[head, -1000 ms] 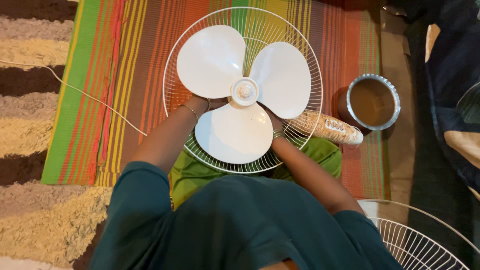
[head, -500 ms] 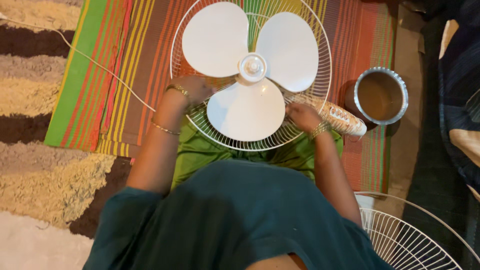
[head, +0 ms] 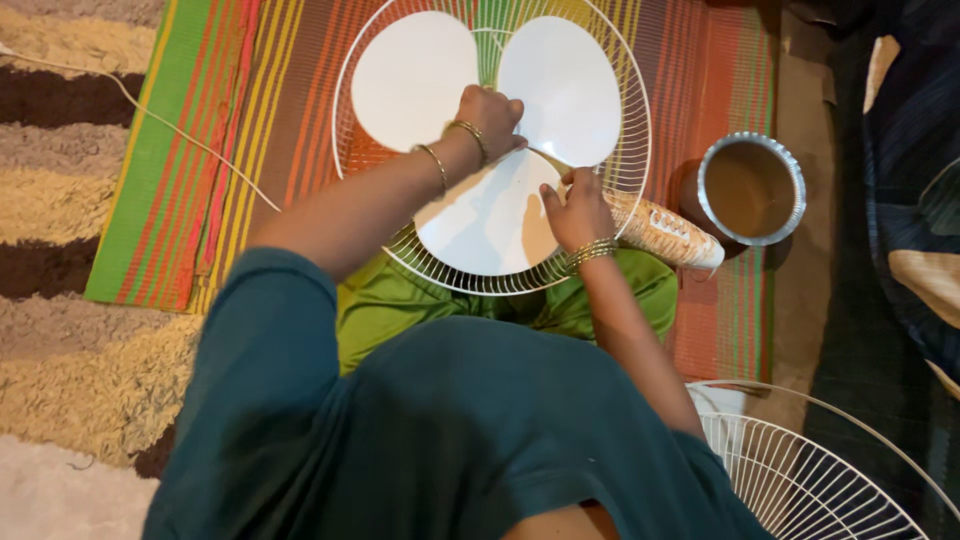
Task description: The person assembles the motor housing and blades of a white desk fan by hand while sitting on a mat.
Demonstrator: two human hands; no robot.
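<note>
Striped mat (head: 250, 120): fan blade (head: 490, 215) under hands.

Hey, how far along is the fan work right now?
Done: white three-blade propeller sits in the rear wire guard. In hand: left hand covers the hub, right hand steadies the lower blade. Left: second wire guard lies apart, unfitted.
</note>
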